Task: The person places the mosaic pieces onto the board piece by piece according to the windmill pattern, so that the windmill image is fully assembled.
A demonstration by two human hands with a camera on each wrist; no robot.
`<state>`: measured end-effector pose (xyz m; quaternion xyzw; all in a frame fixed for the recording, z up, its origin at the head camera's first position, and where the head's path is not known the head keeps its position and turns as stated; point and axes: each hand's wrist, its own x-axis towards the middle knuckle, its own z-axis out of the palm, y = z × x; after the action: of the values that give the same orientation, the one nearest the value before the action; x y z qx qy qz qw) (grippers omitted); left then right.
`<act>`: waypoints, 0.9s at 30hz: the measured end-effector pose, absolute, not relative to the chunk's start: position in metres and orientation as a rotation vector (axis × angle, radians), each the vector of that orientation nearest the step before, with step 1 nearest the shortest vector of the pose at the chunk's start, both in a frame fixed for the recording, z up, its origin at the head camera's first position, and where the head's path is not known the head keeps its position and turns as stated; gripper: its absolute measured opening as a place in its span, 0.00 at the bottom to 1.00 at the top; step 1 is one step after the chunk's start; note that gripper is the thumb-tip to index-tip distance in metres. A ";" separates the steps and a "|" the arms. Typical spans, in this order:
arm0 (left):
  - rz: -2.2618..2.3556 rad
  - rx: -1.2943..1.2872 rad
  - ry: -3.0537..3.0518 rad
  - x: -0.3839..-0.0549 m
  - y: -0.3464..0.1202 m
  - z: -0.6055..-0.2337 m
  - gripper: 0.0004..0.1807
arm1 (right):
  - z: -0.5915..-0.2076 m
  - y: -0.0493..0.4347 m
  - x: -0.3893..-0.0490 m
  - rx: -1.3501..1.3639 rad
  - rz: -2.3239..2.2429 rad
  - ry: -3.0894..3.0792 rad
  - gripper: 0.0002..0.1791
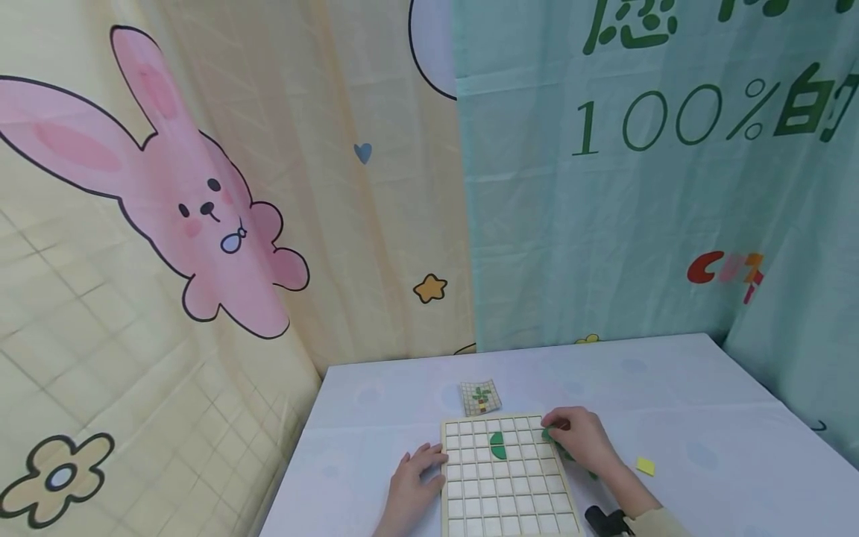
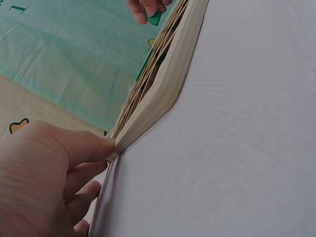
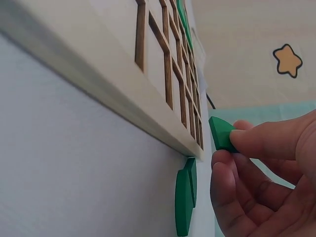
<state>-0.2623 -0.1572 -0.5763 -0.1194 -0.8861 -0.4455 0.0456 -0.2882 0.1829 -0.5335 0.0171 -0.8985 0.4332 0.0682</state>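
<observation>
A square-celled wooden grid board (image 1: 508,486) lies on the table. Against its left edge rests my left hand (image 1: 414,486), thumb and fingertips touching the frame; the left wrist view shows the thumb (image 2: 94,145) at the rim. Over the board's upper right edge, my right hand (image 1: 582,438) pinches a small green tile with a curved side (image 3: 223,134) between thumb and fingers. Two green curved pieces (image 1: 497,445) sit in cells near the top. More green pieces (image 3: 184,202) lie beside the board's right edge, partly hidden by the right hand in the head view.
Behind the board lies a small card (image 1: 480,397) with a gridded plant-like picture. A yellow tile (image 1: 646,466) is on the white table (image 1: 376,418) to the right. A black object (image 1: 606,520) shows at the right wrist. Printed curtains (image 1: 389,224) hang behind and beside the table.
</observation>
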 end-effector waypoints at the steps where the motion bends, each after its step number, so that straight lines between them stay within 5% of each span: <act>1: -1.361 -0.369 -2.701 -0.262 -0.157 -0.576 0.17 | -0.534 0.181 -0.289 0.057 1.306 -2.702 0.06; 27: -1.347 -0.366 -2.688 -0.261 -0.157 -0.577 0.17 | -0.537 0.154 -0.295 0.171 1.352 -2.743 0.10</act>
<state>-0.2614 -0.1573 -0.5768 -0.1207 -0.8860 -0.4441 0.0562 -0.2948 0.1537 -0.5367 0.0559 -0.8948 0.4411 0.0395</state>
